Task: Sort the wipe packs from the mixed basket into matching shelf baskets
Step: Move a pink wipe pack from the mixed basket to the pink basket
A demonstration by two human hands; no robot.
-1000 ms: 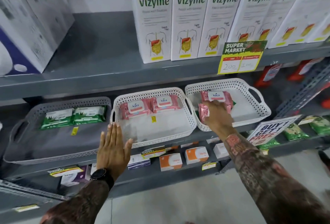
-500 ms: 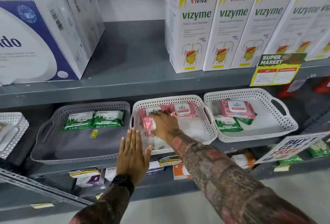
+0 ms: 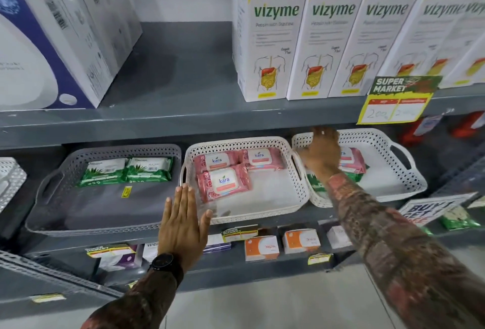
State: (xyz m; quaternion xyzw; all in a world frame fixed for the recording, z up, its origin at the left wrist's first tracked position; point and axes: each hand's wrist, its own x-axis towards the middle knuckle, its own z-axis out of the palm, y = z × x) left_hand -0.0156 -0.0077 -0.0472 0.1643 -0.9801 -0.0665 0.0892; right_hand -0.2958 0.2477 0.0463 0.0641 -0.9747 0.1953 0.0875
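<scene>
Head view: left hand (image 3: pixel 182 219) flat and open, fingers straight together, palm toward the shelf edge, empty, at the gap between the grey basket (image 3: pixel 47 192) and the middle white basket (image 3: pixel 301 184). Just beyond its fingertips, three pink wipe packs (image 3: pixel 223 181) lie in the middle white basket. Off to its left, two green wipe packs (image 3: pixel 126 171) sit at the back of the grey basket. Right hand (image 3: pixel 321 155) reaches over the mixed basket (image 3: pixel 409 171), fingers spread, nothing visibly gripped. Under and beside it lie a pink pack (image 3: pixel 353 160) and a green pack (image 3: pixel 315 184), partly hidden by the wrist.
</scene>
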